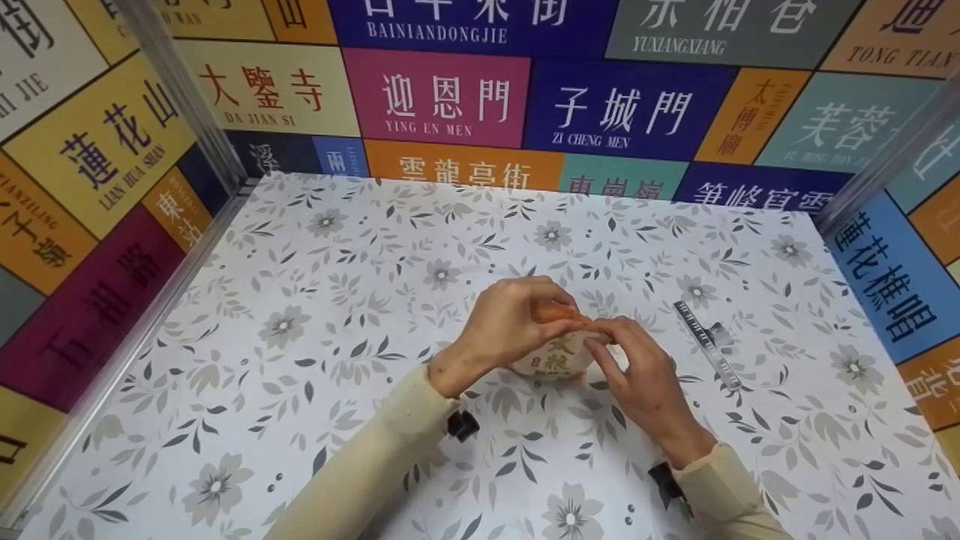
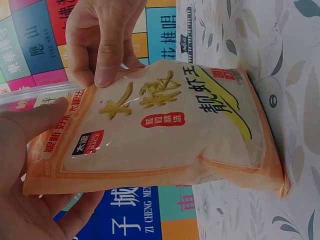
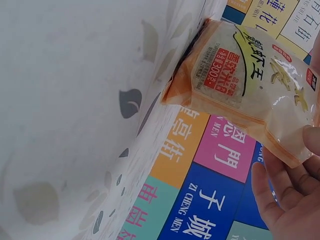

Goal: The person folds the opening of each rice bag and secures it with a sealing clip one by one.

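Note:
A plastic bag of rice (image 1: 553,358) with orange borders stands upright on the table between the two hands. Gold and red Chinese lettering covers its front in the left wrist view, where the bag (image 2: 135,125) looks full in its lower part. My left hand (image 1: 517,319) grips the bag's top edge at the left corner. At the right end of that same edge, my right hand (image 1: 641,367) pinches the plastic between thumb and fingers. From the right wrist, the bag's bottom (image 3: 180,82) rests on the tablecloth.
To the right of the right hand lies a narrow dark-and-clear strip (image 1: 707,345) with ruler-like marks. A white tablecloth (image 1: 225,390) printed with grey flowers and leaves covers the table. Panels of coloured signs (image 1: 442,97) rise at the back and both sides.

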Action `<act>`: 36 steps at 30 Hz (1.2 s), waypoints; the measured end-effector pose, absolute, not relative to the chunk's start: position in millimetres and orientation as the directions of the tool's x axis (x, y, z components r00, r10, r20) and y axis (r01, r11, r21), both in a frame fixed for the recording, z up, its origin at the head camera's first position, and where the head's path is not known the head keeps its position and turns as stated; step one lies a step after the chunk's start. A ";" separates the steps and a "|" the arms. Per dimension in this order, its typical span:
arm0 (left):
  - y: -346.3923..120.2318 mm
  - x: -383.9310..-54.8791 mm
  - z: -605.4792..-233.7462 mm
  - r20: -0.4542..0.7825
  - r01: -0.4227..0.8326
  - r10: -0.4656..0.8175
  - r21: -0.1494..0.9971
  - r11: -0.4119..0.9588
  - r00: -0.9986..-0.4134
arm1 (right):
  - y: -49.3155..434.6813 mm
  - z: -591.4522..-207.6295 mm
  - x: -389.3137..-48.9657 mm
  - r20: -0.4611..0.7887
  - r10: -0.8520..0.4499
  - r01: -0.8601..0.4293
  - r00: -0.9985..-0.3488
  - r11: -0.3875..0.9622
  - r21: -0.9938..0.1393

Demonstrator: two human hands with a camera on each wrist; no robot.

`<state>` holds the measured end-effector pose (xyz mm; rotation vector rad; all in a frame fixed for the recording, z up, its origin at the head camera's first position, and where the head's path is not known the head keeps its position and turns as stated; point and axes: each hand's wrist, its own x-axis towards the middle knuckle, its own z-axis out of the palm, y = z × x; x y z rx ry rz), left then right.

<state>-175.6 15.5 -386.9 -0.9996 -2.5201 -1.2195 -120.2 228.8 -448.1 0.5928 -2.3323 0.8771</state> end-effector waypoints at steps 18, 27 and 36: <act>16.3 -177.5 -388.0 0.373 0.573 0.487 0.731 0.371 -0.790 | 229.3 -450.8 -119.6 0.650 -0.197 -0.566 -0.734 0.707 -0.425; 14.4 -177.0 -386.9 0.379 0.581 0.491 0.728 0.366 -0.784 | 232.4 -449.9 -121.8 0.677 -0.214 -0.590 -0.704 0.706 -0.391; 12.7 -178.8 -386.2 0.399 0.620 0.536 0.712 0.331 -0.744 | 234.9 -450.9 -121.7 0.701 -0.231 -0.642 -0.675 0.652 -0.403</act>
